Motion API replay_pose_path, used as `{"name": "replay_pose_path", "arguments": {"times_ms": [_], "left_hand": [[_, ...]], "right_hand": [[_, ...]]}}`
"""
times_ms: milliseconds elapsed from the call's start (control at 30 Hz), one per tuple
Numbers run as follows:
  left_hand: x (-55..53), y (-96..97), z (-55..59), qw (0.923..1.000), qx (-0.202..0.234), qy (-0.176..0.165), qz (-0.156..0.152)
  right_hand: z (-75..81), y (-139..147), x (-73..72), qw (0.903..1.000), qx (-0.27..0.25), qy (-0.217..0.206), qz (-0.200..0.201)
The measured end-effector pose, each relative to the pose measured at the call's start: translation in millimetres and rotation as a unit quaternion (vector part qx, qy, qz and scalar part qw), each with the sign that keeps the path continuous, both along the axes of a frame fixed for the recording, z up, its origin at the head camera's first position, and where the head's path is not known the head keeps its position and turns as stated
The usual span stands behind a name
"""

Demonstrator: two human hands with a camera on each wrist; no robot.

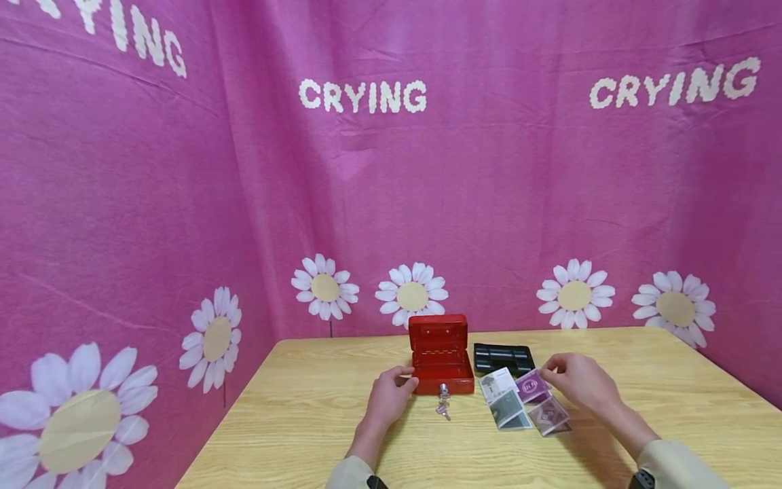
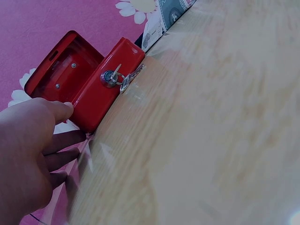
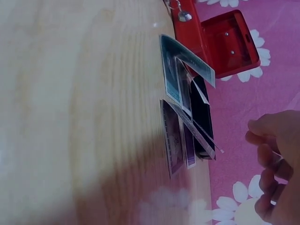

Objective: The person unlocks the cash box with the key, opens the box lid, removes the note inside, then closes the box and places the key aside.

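A red cash box stands on the table with its lid raised. Keys hang from the lock on its front. My left hand rests its thumb and fingertips against the box's left front corner, fingers mostly straight. Right of the box are folded banknotes: a pale one, a grey-green one, a purple one and a mauve one. Over the purple note hovers my right hand, fingers loosely bent. In the right wrist view, a gap separates that hand from the notes, and nothing shows in its fingers.
Behind the notes lies a black compartment tray, partly covered by them in the head view. The wooden table reaches back to a pink curtain printed with white flowers and lettering. Another curtain side hangs along the left.
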State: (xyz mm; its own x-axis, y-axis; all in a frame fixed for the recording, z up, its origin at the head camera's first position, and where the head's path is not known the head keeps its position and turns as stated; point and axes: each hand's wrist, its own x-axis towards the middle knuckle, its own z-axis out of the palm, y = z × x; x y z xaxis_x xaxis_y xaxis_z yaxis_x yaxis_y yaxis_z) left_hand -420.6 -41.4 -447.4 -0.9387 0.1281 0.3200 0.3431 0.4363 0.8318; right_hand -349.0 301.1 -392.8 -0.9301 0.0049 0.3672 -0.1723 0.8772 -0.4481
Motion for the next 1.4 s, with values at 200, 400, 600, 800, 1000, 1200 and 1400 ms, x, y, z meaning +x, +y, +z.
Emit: {"name": "replay_pose_path", "arguments": {"times_ms": [200, 400, 600, 800, 1000, 1200, 1400], "left_hand": [[1.6, -0.1, -0.3, 1.0, 0.0, -0.006, 0.0], [1.4, -0.5, 0.1, 0.9998, -0.007, -0.014, 0.008], [-0.5, -2.0, -0.6, 0.9999, -0.003, -0.015, 0.007], [-2.5, -2.3, -1.6, 0.9998, -0.007, -0.011, 0.013], [-2.1, -1.5, -0.7, 0.9998, -0.006, -0.013, 0.016], [-2.6, 0.7, -0.4, 0.9997, -0.005, -0.018, 0.016], [-2.6, 1.0, 0.1, 0.9995, -0.003, -0.025, 0.021]], "right_hand": [[-2.0, 2, -12.1, 0.9999, -0.011, 0.002, 0.011], [-5.4, 7, -22.4, 0.9997, -0.017, 0.001, 0.015], [-4.1, 7, -30.5, 0.9995, -0.027, 0.001, 0.019], [0.1, 5, -39.0, 0.9992, -0.026, -0.006, 0.03], [0.7, 7, -46.9, 0.9986, -0.033, -0.028, 0.031], [-4.0, 9, -52.2, 0.9975, -0.044, -0.039, 0.039], [-6.2, 13, -60.1, 0.997, -0.049, -0.034, 0.05]]}}
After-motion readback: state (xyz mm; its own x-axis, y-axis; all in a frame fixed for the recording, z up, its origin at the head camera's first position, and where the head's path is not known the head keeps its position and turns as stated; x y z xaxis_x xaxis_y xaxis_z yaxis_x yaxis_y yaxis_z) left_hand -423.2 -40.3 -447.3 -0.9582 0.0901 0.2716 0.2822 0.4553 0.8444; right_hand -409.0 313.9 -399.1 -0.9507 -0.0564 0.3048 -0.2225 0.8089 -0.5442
